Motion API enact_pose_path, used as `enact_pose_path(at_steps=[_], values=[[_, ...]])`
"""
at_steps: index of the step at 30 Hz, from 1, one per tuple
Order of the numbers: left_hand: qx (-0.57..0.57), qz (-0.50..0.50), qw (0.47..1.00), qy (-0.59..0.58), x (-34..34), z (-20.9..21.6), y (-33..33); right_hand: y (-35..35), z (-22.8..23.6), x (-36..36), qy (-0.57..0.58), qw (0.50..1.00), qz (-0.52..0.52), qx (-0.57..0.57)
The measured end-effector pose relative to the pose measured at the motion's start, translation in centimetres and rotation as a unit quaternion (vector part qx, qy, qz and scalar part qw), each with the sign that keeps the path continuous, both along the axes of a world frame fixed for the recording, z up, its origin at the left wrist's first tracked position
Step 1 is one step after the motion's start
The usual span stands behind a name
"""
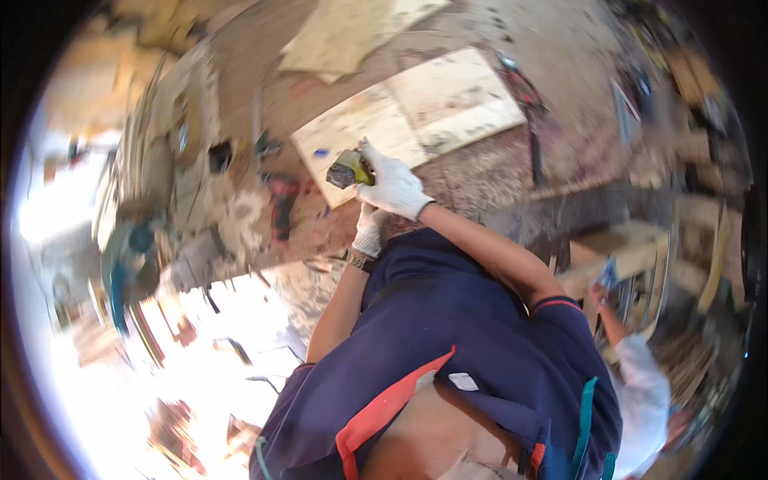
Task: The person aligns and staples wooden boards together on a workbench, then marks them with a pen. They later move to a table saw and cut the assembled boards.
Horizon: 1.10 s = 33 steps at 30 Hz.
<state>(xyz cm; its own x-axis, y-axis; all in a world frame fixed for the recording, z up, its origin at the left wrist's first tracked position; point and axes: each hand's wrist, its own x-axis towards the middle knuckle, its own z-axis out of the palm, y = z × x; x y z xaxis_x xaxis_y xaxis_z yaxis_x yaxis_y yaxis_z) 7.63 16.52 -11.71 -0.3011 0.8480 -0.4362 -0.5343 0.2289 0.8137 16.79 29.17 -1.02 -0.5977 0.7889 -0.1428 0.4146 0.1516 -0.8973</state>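
My right hand point(394, 183), in a white knit glove, is closed around a compact black and yellow-green tape measure point(344, 171). It is held over the near left part of a pale wooden board point(468, 92). Just below it is my left hand point(370, 230), also gloved, close against the right hand. Its fingers are mostly hidden and blurred, so its grip does not show. A small blue piece point(321, 152) lies on the board beside the tape measure.
A red and black power tool point(282, 204) lies left of the board; another red tool point(522, 86) is at its right. Further plywood sheets point(352, 36) lie at the back. A teal machine point(120, 272) stands at left. Another person's white sleeve point(642, 392) shows at lower right, near a wooden frame point(620, 248).
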Motion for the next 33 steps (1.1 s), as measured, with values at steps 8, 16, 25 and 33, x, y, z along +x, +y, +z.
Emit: enact_pose_path(at_steps=[8,16,25,33], values=[[-0.128,0.136,0.969,0.161,-6.3,3.1,-3.1,-1.6,-1.3,0.1,0.193,0.936,0.061,-0.286],[-0.448,0.138,0.625,0.624,-17.0,2.5,-5.8,1.0,-2.7,5.7,0.264,0.860,-0.049,-0.434],[-0.510,-0.005,0.534,0.674,-28.2,0.0,-3.0,0.9,-3.3,8.5,0.446,0.697,-0.094,-0.554],[-0.418,0.037,0.424,0.802,-23.9,1.9,1.4,0.0,-3.2,10.1,0.388,0.781,-0.178,-0.457]])
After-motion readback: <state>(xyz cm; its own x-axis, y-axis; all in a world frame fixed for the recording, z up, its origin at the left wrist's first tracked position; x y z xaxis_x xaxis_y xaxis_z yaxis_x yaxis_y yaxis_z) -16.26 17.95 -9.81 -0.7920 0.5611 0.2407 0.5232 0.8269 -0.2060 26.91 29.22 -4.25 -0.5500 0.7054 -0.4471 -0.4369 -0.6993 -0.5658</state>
